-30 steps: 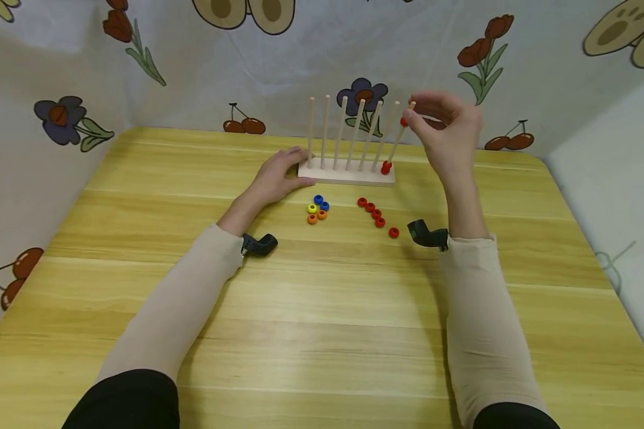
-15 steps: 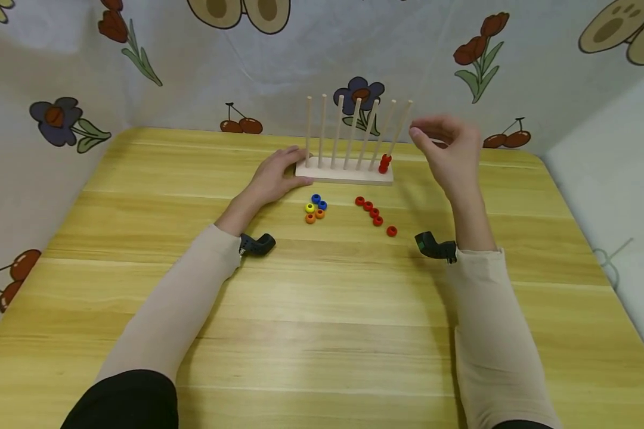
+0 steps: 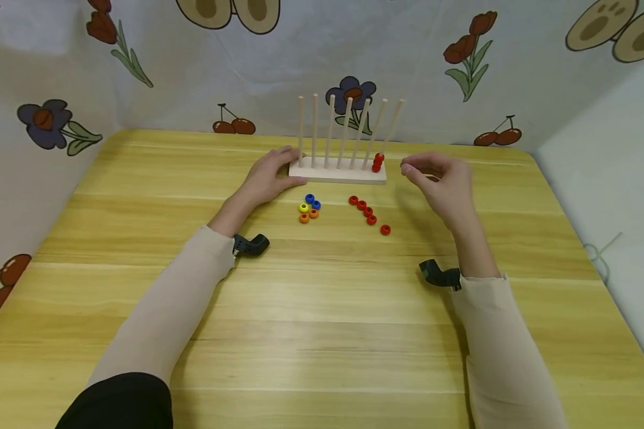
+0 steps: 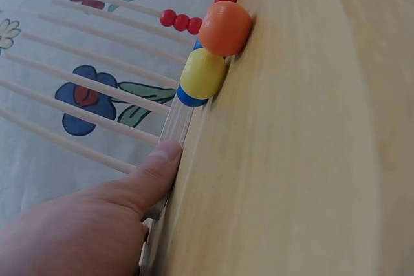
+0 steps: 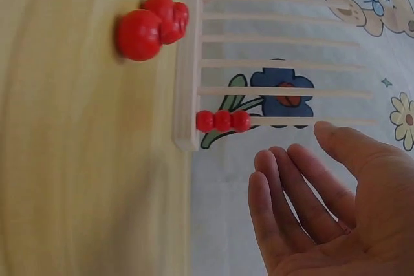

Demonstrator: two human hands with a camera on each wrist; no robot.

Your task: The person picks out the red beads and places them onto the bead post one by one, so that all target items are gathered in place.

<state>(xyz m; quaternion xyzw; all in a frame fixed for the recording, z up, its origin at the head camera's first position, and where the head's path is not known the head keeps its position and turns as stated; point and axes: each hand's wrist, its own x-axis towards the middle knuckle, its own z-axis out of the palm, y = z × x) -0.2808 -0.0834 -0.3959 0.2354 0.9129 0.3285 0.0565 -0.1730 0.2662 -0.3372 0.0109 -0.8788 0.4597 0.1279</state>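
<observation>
While L hand (image 3: 265, 176) grips peg rack (image 3: 338, 174) at its L end, R hand (image 3: 437, 182) is empty, fingers loose, near R end; prob. best pinch 1 of 5 loose red beads (image 3: 368, 211) in front by its sides, hole clear.

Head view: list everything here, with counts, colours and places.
Peg rack: one with seven pegs, pale wood, table's far side
Stacked beads: three, red, rightmost peg
Right bead group: five, red, before rack
Left bead group: two blue, one yellow, two orange, before rack
Table: one, yellowish wood, under rack
Backdrop: one, whitish with prints, behind table
Wrist cameras: two, black, at cuffs
Sleeves: two, beige, forearms
Sleeve top: one, black, left arm
Left hand: one, bare, gripping rack's left end
Right hand: one, bare, right of rack
</observation>
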